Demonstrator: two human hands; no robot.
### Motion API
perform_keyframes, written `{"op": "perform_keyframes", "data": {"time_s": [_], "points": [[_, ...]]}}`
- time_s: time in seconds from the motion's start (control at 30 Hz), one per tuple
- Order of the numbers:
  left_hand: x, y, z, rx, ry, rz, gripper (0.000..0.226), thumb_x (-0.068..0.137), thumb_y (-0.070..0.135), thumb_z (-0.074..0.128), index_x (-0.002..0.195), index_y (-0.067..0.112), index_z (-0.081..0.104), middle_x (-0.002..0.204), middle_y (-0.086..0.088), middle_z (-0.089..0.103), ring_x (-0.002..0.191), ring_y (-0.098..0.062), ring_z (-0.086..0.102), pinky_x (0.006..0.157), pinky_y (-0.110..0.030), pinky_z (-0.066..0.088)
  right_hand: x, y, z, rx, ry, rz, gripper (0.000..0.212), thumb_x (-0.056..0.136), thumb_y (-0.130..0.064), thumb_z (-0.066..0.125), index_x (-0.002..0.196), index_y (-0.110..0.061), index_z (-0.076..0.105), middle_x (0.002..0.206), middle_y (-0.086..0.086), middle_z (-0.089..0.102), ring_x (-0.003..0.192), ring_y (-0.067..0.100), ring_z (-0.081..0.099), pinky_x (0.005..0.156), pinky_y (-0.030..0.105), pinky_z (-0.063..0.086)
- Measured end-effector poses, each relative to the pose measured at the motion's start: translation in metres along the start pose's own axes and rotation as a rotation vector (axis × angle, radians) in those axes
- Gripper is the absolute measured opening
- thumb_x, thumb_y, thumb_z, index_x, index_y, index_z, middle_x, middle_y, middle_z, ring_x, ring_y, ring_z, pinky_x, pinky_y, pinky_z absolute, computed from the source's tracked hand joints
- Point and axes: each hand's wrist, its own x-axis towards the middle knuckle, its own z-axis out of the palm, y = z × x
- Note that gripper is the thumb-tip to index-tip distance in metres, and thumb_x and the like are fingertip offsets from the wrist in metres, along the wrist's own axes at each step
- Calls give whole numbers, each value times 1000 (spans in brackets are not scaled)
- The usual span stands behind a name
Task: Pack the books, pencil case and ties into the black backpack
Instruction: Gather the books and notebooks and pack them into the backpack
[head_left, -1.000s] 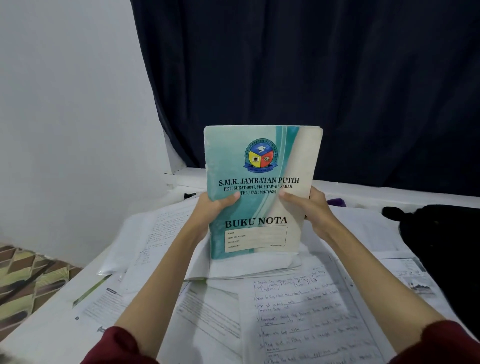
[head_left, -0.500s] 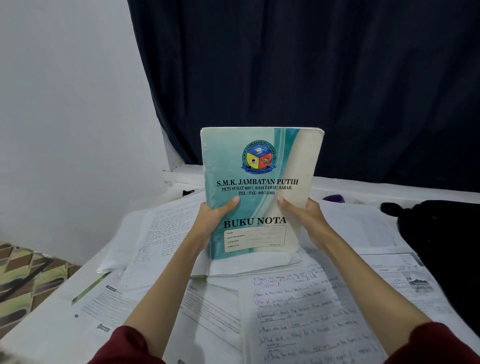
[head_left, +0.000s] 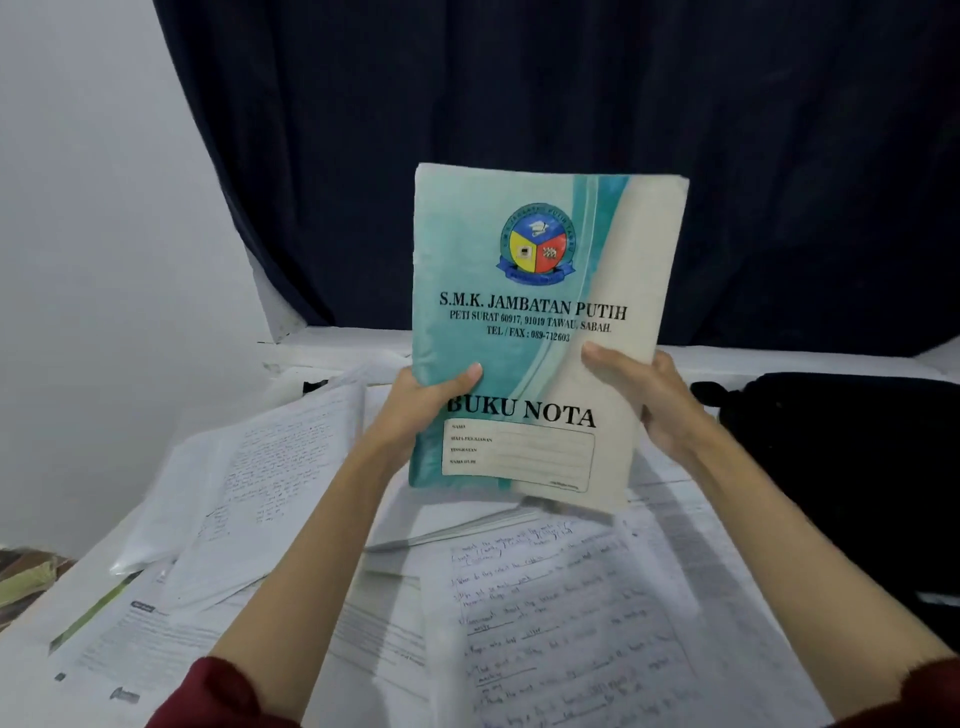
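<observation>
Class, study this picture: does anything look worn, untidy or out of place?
Yes. The teal notebook that both hands hold upright looks worn, its top right corner frayed. Beneath it, handwritten sheets lie overlapping at different angles across the white table rather than stacked.

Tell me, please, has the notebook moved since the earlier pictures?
Yes. The notebook has lifted: its bottom edge, which earlier met the papers, now hangs clear above them.

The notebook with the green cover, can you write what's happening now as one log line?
step: packing books | notebook: upright, in the air | left hand: grips it | right hand: grips it | black backpack: at right
</observation>
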Motion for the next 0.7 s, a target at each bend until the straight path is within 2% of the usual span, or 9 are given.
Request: {"op": "perform_keyframes", "data": {"time_s": [0.07,0.13,0.23,0.33,0.43,0.5,0.57,0.63,0.7], "points": [[6,7,34,-38,-119,-23,21,83,15,70,104,14,65,101,-5,74,88,-19,72,70,-27,58,-12,-18,-36,14,-22,26,43,70,-26,69,111,-15,64,103,-1,73,95,14,70,76,25,57],[10,7,76,-51,-172,-64,24,81,15,72,104,13,66,102,-7,73,86,-19,72,68,-27,58,-29,-30,-75,-21,-17,53,39,73,-22,66,111,-16,64,103,1,73,93,16,70,76,29,58],[9,-2,149,-49,-250,-135,31,82,19,72,109,7,65,101,-11,73,80,-20,72,64,-29,58,-59,-42,-140,-51,142,40,25,83,-10,63,107,-16,64,100,-1,74,90,15,71,73,29,59],[-1,-16,226,-216,-428,-216,38,98,38,46,115,8,63,105,-11,72,91,-23,71,71,-32,58,-95,-56,-214,-67,333,35,22,88,-3,59,107,-12,63,100,3,72,83,16,71,69,32,59],[-18,-38,296,-304,-480,-385,48,103,42,27,102,9,62,97,-12,69,87,-24,66,77,-37,54,-141,-70,-294,-44,466,44,26,87,-3,58,112,-9,62,99,6,72,80,19,71,62,33,60],[-33,-61,334,-13,-560,-324,40,104,33,32,104,10,64,95,-7,68,85,-18,65,78,-32,53,-169,-80,-347,-15,508,36,35,81,-9,63,116,-10,62,101,5,73,84,21,71,62,34,59],[-49,-85,362,375,-733,-105,25,98,24,50,114,13,66,106,-1,70,95,-9,67,90,-28,53,-193,-87,-390,-4,540,38,64,62,-23,79,122,-9,61,111,10,70,95,26,69,69,39,59],[-67,-105,382,649,-940,65,38,87,31,68,123,20,63,120,7,65,110,-1,59,103,-26,44,-208,-87,-427,10,564,54,89,42,-31,90,123,-9,61,115,12,68,100,30,67,76,45,57],[-88,-117,396,892,-1026,157,63,75,52,73,131,32,54,132,20,51,122,5,44,109,-21,34,-214,-84,-451,41,560,67,72,58,-23,81,125,-6,59,115,13,68,99,30,68,76,44,58]]}}
